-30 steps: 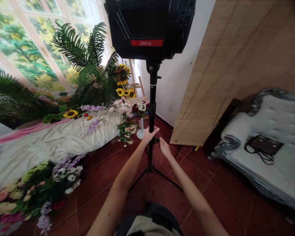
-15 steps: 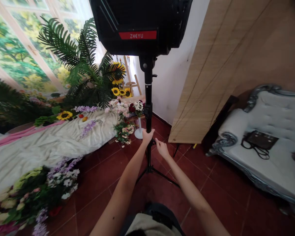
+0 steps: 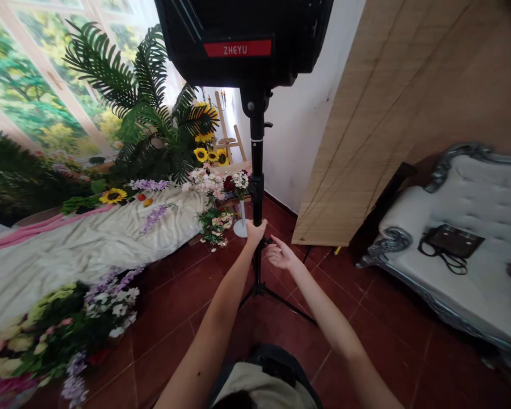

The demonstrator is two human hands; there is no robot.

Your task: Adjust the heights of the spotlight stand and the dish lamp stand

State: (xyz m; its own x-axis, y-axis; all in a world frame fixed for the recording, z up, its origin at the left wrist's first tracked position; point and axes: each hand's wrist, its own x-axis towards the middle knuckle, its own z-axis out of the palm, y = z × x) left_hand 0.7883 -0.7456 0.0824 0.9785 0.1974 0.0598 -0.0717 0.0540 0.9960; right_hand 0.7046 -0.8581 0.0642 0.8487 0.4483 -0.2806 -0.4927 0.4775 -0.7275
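A black light stand point(image 3: 258, 165) rises in front of me, carrying a large black lamp housing point(image 3: 242, 28) with a red ZHEYU label. My left hand point(image 3: 255, 232) is wrapped round the stand's pole, above its lower joint. Just right of the pole, my right hand point(image 3: 279, 253) is at a small dark knob point(image 3: 266, 242), with thumb and forefinger at the knob and the other fingers curled. The tripod legs spread over the red tile floor below.
On the left, flowers point(image 3: 111, 307) lie beside a cream cloth point(image 3: 170, 227); a palm plant point(image 3: 149, 113) stands behind. A bamboo blind point(image 3: 344, 142) hangs right of the stand. Farther right, a white sofa point(image 3: 460, 199) holds a dark bag point(image 3: 455, 241).
My right hand has turned at the knob, its palm and curled fingers now showing more. My left hand stays round the pole. The view has shifted slightly.
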